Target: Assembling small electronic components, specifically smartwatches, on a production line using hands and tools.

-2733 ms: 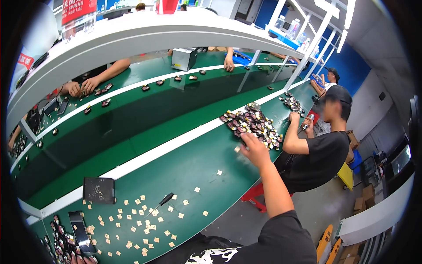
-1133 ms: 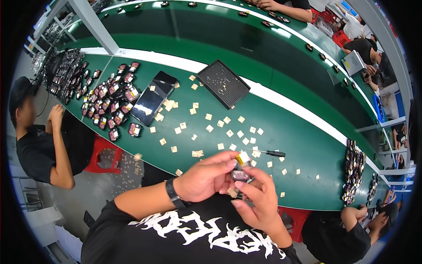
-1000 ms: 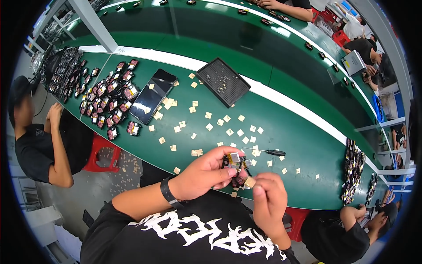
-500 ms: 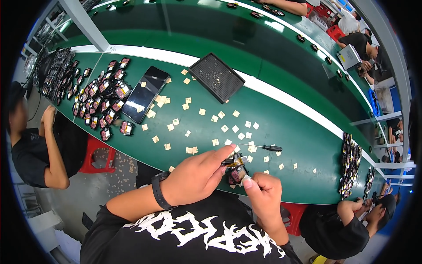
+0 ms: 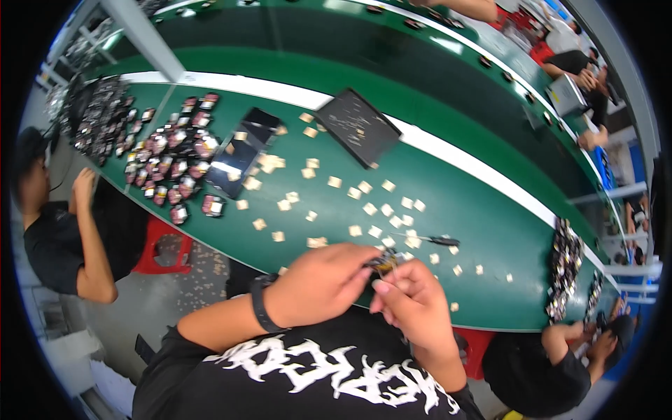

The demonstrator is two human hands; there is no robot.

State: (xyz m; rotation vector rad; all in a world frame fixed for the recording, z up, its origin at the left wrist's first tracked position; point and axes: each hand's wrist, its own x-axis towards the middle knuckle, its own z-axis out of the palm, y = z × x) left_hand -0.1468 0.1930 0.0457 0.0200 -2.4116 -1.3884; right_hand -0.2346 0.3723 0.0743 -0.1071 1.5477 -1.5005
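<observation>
A small dark device (image 5: 383,263) is held between two hands above the surface's near edge.
The left hand (image 5: 318,283) grips it; the right hand (image 5: 414,297) has thumb and fingers drawn narrow against it, but blur hides whether they pinch anything. On the green surface (image 5: 483,217), pale squares (image 5: 334,182) lie scattered near a screwdriver (image 5: 442,241); a black tray (image 5: 360,131) sits at the far edge, a phone (image 5: 264,124) and piled devices (image 5: 170,157) toward the left end.
</observation>
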